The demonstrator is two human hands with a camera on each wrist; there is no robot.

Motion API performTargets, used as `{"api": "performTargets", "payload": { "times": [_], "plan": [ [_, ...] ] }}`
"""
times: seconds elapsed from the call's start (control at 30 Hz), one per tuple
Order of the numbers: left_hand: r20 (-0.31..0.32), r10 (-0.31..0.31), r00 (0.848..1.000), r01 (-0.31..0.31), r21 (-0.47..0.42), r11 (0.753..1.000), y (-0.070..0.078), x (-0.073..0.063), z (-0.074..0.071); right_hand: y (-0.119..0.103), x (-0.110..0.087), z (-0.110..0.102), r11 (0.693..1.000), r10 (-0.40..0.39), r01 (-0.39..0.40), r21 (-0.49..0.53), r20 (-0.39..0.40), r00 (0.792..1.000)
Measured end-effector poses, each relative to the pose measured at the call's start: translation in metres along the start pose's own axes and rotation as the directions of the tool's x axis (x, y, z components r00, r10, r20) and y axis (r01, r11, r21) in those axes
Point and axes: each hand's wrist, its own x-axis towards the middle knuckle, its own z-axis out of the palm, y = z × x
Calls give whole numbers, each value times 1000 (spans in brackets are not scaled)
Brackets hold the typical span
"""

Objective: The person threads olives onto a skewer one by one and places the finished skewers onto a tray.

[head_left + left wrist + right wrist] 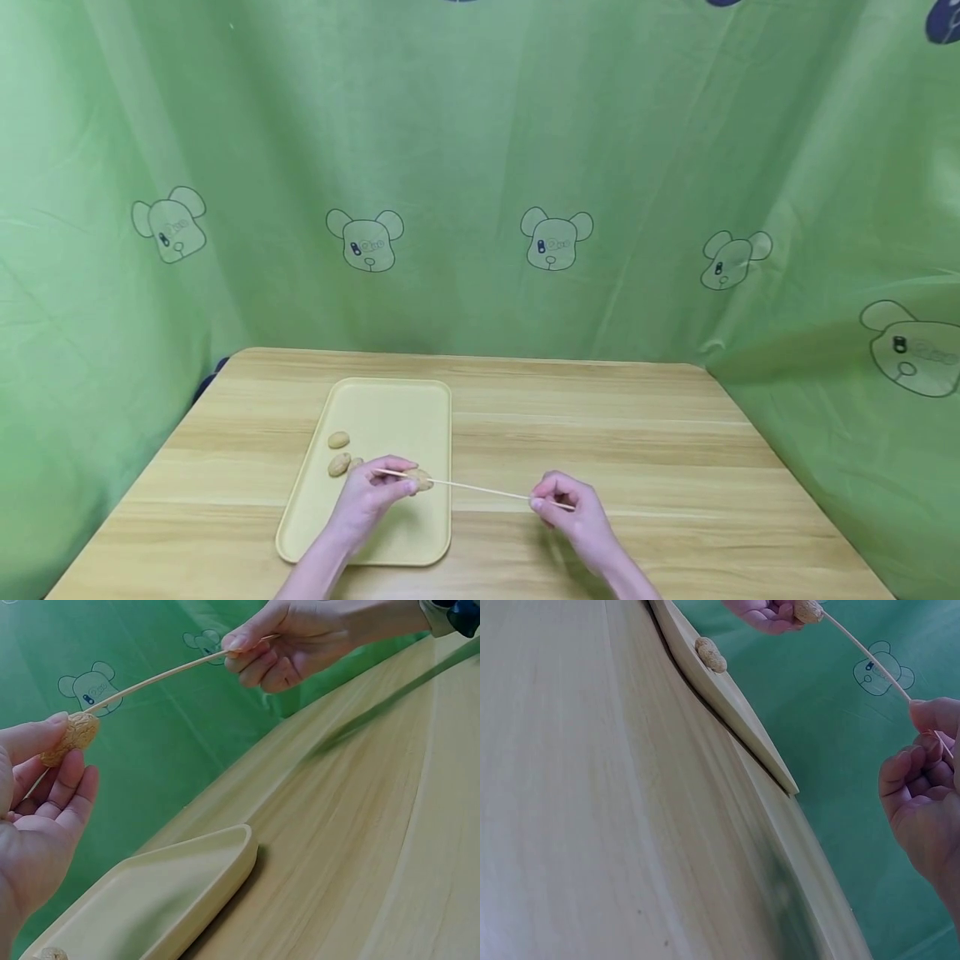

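Observation:
My left hand (367, 497) pinches a wrinkled tan oval food piece (73, 739) between thumb and fingers, above the right part of a pale yellow tray (390, 408). A thin wooden skewer (480, 488) runs through this piece, and its far end comes out on the left-hand side. Right of the tray, my right hand (573, 514) pinches the skewer near its other end, with the thumb against the fingers. Similar tan pieces (339, 439) lie on the tray's left side; one is partly hidden behind the left hand. The exact kind of food cannot be told.
The tray rests on the left half of a light wood-grain table (637, 433). A green curtain (465, 150) printed with bear heads hangs behind the table and along its sides. A dark object (206, 385) shows beyond the table's left edge.

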Motion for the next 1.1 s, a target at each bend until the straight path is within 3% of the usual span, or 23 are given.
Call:
{"api": "performTargets", "payload": {
  "times": [0.5,0.97,1.1],
  "plan": [
    [16,-3,1000,3,-22,1000,-4,3,10,1,2,-1,999,-18,18,26,7,1000],
    [-17,-33,999,33,-21,999,-6,5,15,0,4,2,999,-41,40,27,30,999],
    [6,-20,1000,21,-26,999,-5,5,17,0,4,3,999,-41,40,29,32,999]
  ]
}}
